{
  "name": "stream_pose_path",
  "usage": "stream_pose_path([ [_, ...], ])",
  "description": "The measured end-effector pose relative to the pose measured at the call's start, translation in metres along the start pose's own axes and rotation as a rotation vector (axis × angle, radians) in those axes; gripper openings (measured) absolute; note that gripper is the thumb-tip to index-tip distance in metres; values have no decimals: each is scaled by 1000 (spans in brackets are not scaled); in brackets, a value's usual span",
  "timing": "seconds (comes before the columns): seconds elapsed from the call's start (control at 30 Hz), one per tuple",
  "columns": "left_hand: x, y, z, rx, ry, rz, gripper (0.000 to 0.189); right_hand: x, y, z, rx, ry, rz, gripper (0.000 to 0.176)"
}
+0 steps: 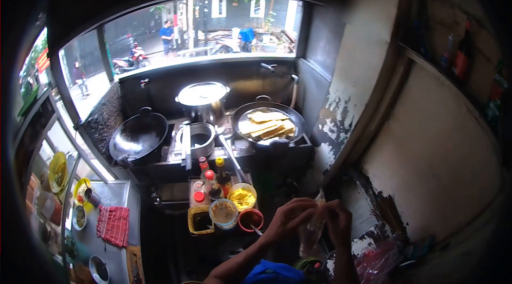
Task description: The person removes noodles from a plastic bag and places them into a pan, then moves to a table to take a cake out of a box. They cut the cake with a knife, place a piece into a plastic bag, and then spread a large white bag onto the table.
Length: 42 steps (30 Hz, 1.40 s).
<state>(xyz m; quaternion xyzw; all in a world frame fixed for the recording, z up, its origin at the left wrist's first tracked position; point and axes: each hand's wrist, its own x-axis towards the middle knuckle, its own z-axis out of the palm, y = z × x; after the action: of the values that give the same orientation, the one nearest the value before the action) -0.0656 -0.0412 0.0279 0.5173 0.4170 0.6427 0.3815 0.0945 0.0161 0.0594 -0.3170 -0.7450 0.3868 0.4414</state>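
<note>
My left hand (290,216) and my right hand (338,219) meet at the lower right, fingers pinched at the neck of a clear plastic bag (311,236). The bag's body hangs down between them, and its top pokes up above my fingertips. I cannot make out what is inside. Left of my hands, on a small stand, are a red bowl (250,220) with a spoon, a tub (223,213) of pale contents and a tub of yellow contents (242,196). Sauce bottles (210,181) stand behind them.
A wok (269,122) with long golden pieces frying sits on the stove beside a large lidded pot (202,95). Another wok (138,136) is at the left. A red cloth (113,226) lies on the metal counter (117,194). A wall (426,145) bounds the right.
</note>
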Motion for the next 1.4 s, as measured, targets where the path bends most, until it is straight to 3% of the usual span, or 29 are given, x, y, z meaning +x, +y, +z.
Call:
stream_pose_path([
  [0.1, 1, -4, -6, 302, -40, 195, 19, 7, -6, 0, 6, -74, -116, 7],
  [0.27, -7, 21, -12, 548, -61, 218, 17, 12, -9, -8, -47, -198, -125, 6],
  [0.43, -13, 35, -7, 681, 70, 347, 20, 8, -18, 2, 18, -116, -70, 6],
  [0.5, -12, 43, -24, 855, -172, 314, 21, 5, -19, 3, 11, -122, -51, 6],
  [0.53, -13, 40, -24, 861, -170, 316, 21, 4, -11, -3, 37, -168, -75, 6],
  [0.6, -15, 37, -20, 1045, -224, 562, 22, 9, -11, -1, 60, -227, -116, 8],
  [0.67, -12, 42, -21, 978, -194, 558, 22, 6, -20, 4, 52, -192, -173, 6],
  [0.7, -13, 41, -28, 974, -298, 576, 30, 3, -17, -1, 56, -196, -172, 6],
  [0.73, -12, 45, -36, 978, -404, 603, 40, 3, -10, -8, 63, -311, -218, 10],
  [0.8, -25, 49, -40, 944, -409, 567, 37, -4, 8, -26, 67, -426, -282, 16],
  [0.87, -29, 45, -46, 681, -427, 456, 31, -12, 19, -45, 235, -152, -7, 24],
  [0.9, -30, 59, -34, 586, -303, 553, 24, -5, -39, -32, -136, -242, -215, 16],
  [0.93, -32, 61, -29, 589, -308, 543, 24, -10, -36, -30, -128, -241, -207, 16],
  [1.0, -31, 60, -24, 500, -225, 417, 25, -8, -29, -28, 9, -241, -167, 10],
  [1.03, -34, 52, -26, 305, -270, 128, 29, -8, -45, -27, -6, -146, -116, 9],
  [1.07, -37, 46, -22, 311, -266, 138, 29, -10, -51, -29, -6, -147, -127, 9],
  [1.13, -39, 42, -17, -258, -22, -18, 37, -12, -53, -31, 278, -101, 110, 6],
  [1.2, -34, 39, -18, -263, -47, 7, 47, -7, -38, -25, 343, -169, 1, 3],
  [1.3, -35, 41, -14, -22, -177, -47, 54, -4, -20, -13, 84, -454, -337, 6],
  [1.4, -36, 21, -22, -38, -258, -97, 51, -10, -12, -10, 232, -426, -218, 4],
])
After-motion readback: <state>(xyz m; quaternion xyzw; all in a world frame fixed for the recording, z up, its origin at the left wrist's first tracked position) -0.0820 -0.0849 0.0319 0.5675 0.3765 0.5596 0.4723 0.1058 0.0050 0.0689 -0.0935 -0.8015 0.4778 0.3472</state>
